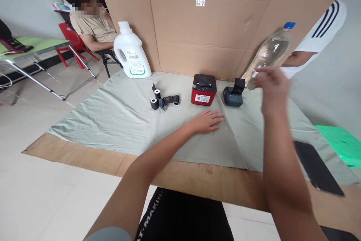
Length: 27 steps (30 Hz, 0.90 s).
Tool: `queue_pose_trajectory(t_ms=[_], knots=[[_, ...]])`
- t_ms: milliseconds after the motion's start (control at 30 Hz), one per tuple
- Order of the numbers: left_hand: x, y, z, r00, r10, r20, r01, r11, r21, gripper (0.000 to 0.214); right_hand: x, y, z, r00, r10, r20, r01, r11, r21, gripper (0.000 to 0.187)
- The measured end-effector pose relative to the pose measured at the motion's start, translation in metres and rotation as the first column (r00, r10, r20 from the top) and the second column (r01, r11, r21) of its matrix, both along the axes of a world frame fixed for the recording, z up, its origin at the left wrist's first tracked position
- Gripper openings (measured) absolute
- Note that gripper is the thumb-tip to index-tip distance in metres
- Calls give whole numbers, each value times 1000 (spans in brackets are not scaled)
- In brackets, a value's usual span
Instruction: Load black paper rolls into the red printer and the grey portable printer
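My left hand point(208, 121) lies palm down on the grey cloth point(124, 120), its fingers spread and nothing in it. Just beyond it stands a small red and black box-shaped device point(201, 96), which looks like a mini printer. My right hand point(272, 81) is raised at the right, in front of a large clear bottle with a blue cap point(275, 47). Motion smears its fingers, and I cannot tell whether they touch the bottle. Between the red device and this hand sits a small dark device point(233, 98) with a black strip rising from it.
Several black film rolls point(154, 103) lie left of the red device. A white detergent jug point(132, 55) stands at the back left, before an upright cardboard panel point(197, 26). A dark phone-like slab point(318, 167) lies at the right edge. Two people sit beyond the panel.
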State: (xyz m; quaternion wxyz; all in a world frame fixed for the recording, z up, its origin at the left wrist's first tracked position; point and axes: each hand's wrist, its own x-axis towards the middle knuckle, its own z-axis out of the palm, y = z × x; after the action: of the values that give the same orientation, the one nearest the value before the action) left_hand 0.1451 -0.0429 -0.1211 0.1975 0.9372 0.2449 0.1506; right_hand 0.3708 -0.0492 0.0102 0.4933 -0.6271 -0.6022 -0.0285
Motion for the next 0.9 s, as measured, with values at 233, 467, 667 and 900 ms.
queue_pose_trajectory(t_ms=[233,467,667,900], knots=[[1,-14,0,979,18,-203,-18,1000,4,66,-20,51,-88,938,-346,-26,271,777,-568,119],[-6,-24,-1,986,158,-55,-160,986,-38,58,-27,17,-99,923,-383,-23,351,866,-355,73],[-20,-42,-1,847,494,196,-459,866,-199,53,-80,-88,-107,950,-280,-141,230,928,-291,87],[-41,-76,3,763,597,247,-527,797,-295,44,-140,-145,-122,963,-258,-75,223,924,-310,94]])
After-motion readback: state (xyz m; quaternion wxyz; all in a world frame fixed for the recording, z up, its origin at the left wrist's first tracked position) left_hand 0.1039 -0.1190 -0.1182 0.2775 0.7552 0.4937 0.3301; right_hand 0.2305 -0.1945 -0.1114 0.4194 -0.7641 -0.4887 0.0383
